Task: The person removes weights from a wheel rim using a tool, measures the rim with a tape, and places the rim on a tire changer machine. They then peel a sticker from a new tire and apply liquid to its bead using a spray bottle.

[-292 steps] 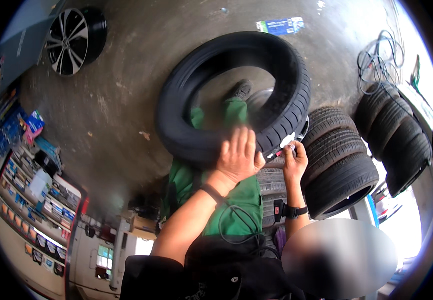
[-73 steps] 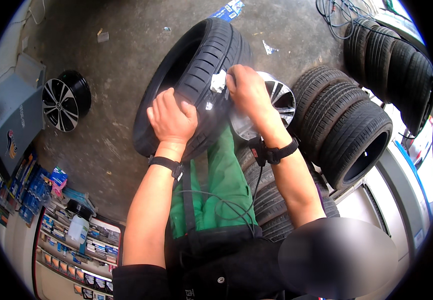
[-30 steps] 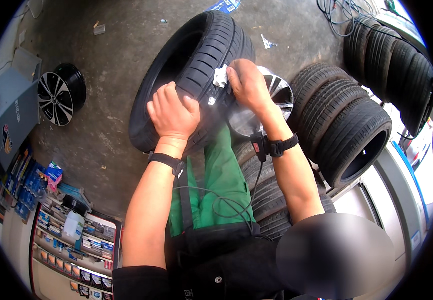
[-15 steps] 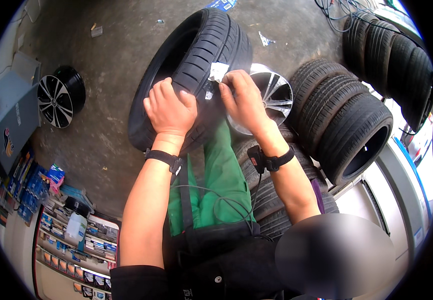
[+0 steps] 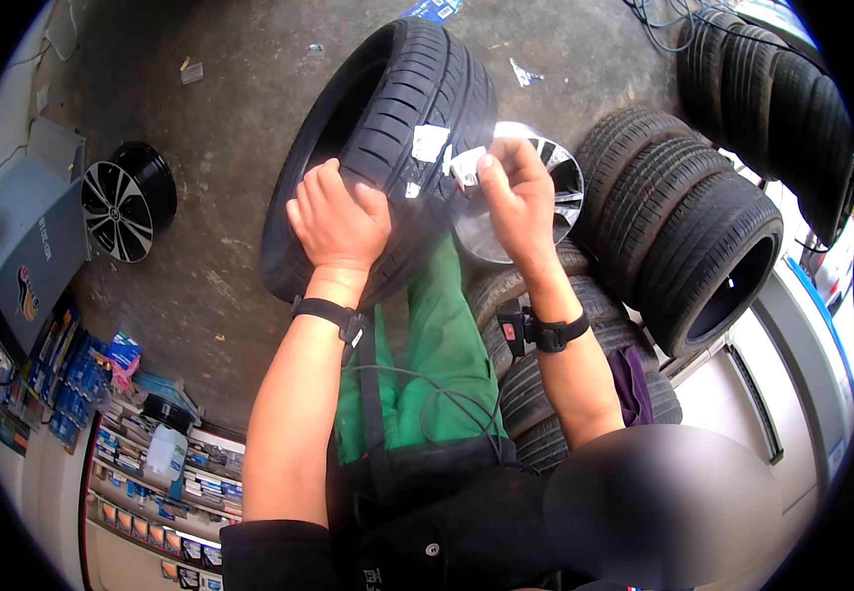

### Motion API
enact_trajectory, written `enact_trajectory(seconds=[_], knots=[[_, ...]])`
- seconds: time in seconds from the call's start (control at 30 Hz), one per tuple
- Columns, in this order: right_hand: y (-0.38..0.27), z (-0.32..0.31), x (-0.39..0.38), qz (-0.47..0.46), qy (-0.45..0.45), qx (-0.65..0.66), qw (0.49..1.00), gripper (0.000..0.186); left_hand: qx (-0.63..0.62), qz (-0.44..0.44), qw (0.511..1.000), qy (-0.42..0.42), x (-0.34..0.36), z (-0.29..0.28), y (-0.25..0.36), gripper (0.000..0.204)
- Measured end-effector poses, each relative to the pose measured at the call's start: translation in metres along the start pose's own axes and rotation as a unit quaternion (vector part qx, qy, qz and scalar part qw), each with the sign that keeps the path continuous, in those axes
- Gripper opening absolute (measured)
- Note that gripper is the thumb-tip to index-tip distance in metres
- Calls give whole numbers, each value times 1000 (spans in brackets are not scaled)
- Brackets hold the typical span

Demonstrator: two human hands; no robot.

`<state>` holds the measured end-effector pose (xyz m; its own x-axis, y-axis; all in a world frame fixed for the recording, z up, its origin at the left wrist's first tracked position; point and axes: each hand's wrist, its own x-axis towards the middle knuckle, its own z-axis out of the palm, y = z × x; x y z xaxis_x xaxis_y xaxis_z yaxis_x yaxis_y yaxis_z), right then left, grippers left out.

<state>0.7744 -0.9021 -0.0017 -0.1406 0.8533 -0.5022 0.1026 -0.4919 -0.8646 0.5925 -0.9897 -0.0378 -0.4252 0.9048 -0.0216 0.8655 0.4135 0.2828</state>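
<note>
A black car tire stands on its tread in front of me, leaning a little. My left hand presses on the near part of its tread, fingers bent and gripping the rubber. A torn white label sticks to the tread, with a smaller white scrap below it. Just off the tread, my right hand pinches a peeled white label piece between thumb and fingers. Behind that hand lies a silver alloy wheel rim, partly hidden by it.
Used tires are grouped to the right, with a row of more tires beyond. A black-and-silver rim stands at the left near a grey machine. Stocked shelves are at lower left; cables lie top right.
My right hand has drawn back to the right, pulling a white label piece away from the tread. My left hand keeps its place on the tire.
</note>
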Motion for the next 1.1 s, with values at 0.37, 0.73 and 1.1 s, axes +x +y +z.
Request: enact_trajectory(seconds=[0.37,0.73,1.1], knots=[[58,-64,35,27,122,-147,981,26,3,6,1000,-4,15,-3,-10,38],[62,-114,12,67,251,-336,905,27,-2,-9,1000,4,35,-6,-21,34],[75,95,-49,53,104,-190,975,119,2,-9,1000,16,53,-1,-18,32]])
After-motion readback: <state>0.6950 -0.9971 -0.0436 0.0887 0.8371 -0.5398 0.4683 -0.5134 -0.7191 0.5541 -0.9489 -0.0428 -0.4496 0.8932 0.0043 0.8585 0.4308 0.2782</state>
